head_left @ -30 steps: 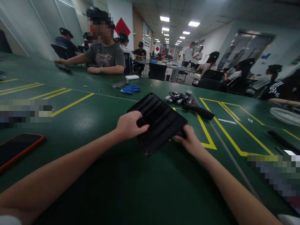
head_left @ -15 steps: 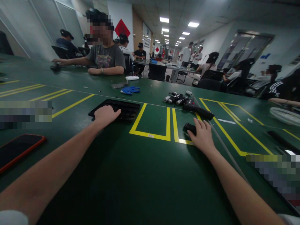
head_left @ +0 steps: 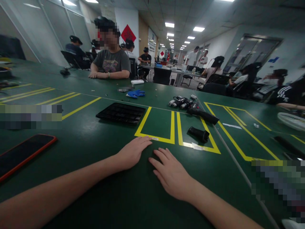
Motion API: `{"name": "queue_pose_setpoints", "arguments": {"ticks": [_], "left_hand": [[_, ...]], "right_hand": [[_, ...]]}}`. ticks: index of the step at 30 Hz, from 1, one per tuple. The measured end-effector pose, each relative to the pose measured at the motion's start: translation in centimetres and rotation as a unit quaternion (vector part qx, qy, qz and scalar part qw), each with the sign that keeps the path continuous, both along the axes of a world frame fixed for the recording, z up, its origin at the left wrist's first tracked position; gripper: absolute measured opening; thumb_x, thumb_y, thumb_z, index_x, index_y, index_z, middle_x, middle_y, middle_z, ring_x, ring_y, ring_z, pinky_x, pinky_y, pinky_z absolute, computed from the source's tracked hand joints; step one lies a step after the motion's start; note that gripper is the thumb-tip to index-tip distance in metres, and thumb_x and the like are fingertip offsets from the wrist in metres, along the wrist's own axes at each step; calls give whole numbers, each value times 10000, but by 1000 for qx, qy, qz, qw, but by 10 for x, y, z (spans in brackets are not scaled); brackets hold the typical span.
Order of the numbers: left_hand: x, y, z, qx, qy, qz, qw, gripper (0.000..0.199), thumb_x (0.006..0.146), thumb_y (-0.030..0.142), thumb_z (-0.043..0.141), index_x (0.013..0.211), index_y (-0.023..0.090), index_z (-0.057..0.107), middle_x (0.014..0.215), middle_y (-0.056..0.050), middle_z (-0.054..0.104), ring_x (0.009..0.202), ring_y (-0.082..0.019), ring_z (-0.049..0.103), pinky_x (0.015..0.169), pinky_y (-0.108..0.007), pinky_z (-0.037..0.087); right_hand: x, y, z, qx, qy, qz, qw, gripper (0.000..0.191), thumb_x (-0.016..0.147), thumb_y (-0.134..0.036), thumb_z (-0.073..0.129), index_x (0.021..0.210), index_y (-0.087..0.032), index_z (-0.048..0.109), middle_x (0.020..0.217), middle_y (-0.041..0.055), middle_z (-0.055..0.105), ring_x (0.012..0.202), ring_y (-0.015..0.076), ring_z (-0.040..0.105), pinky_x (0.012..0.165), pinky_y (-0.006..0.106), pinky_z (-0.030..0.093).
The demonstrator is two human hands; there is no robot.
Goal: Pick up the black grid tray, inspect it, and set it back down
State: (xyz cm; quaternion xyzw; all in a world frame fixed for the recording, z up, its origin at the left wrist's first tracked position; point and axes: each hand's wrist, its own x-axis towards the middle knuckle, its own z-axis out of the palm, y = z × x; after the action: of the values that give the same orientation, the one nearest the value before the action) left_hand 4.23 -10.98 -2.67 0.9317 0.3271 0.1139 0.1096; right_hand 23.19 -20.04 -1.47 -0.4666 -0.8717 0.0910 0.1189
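My left hand [head_left: 133, 152] rests palm down on the green table [head_left: 114, 197], its fingertips by the lower yellow tape line, holding nothing. Close on its right, my right hand [head_left: 172, 173] lies flat with spread fingers, also bare of any object. A flat black tray-like piece [head_left: 121, 113] lies beyond my left hand. Inside a yellow taped outline [head_left: 180, 127], beyond my right hand, is a short black cylindrical object [head_left: 198, 134].
A long black handle-like object [head_left: 205, 116] and several silver-ended parts [head_left: 182, 102] lie further back. Behind the tray is a blue glove [head_left: 135, 93]. An orange-edged phone [head_left: 25, 154] is at left. Across the table sits a person [head_left: 111, 60].
My left hand has left the black tray and my right hand has let go of the short black object; both moved toward the middle. The person opposite has drawn an arm in.
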Motion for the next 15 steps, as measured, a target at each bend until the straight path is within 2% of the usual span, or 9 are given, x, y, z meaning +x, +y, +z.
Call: {"name": "queue_pose_setpoints", "arguments": {"ticks": [4, 7, 9, 11, 13, 15], "left_hand": [[0, 7, 4, 33, -1, 3, 999, 404, 866, 149, 332, 1228, 104, 507, 1328, -128, 478, 1264, -208, 380, 1054, -422, 292], [3, -6, 9, 68, -27, 3, 997, 382, 884, 201, 362, 1227, 121, 510, 1345, -119, 462, 1293, -221, 335, 1069, -452, 259], [8, -24, 15, 50, -28, -35, 998, 372, 889, 229, 379, 1229, 157, 511, 1355, -96, 456, 1294, -219, 335, 1068, -452, 264], [15, -47, 22, -1, -7, -111, 994, 371, 888, 258, 403, 1239, 188, 503, 1360, -74, 455, 1290, -212, 347, 1069, -431, 274], [23, -69, 28, -44, 15, -197, 979, 391, 886, 274, 421, 1261, 183, 481, 1368, -75, 446, 1288, -204, 353, 1075, -388, 276], [30, -83, 29, -56, 23, -251, 966, 400, 884, 265, 430, 1271, 172, 467, 1366, -82, 448, 1277, -194, 369, 1071, -349, 282]], "right_hand": [[6, 4, 2, 15, 11, 12, 1000, 386, 893, -308, 362, 1255, -221, 462, 1304, 72, 475, 1240, 240, 382, 1065, 471, 305], [25, 21, 7, 83, 18, -19, 996, 355, 897, -272, 340, 1202, -210, 510, 1235, 61, 535, 1184, 207, 431, 1078, 454, 278], [48, 40, 8, 162, 7, -110, 981, 354, 891, -259, 333, 1178, -192, 529, 1222, 81, 543, 1192, 225, 417, 1090, 498, 213], [77, 62, 4, 222, -28, -241, 945, 363, 883, -269, 342, 1175, -168, 532, 1240, 107, 530, 1219, 269, 383, 1079, 552, 157], [104, 81, -4, 219, -85, -336, 912, 411, 862, -343, 384, 1200, -147, 508, 1260, 146, 510, 1218, 349, 367, 1020, 646, 132], [123, 94, -12, 165, -122, -378, 903, 448, 855, -389, 379, 1207, -138, 496, 1182, 166, 559, 1126, 368, 452, 959, 658, 212]]}}
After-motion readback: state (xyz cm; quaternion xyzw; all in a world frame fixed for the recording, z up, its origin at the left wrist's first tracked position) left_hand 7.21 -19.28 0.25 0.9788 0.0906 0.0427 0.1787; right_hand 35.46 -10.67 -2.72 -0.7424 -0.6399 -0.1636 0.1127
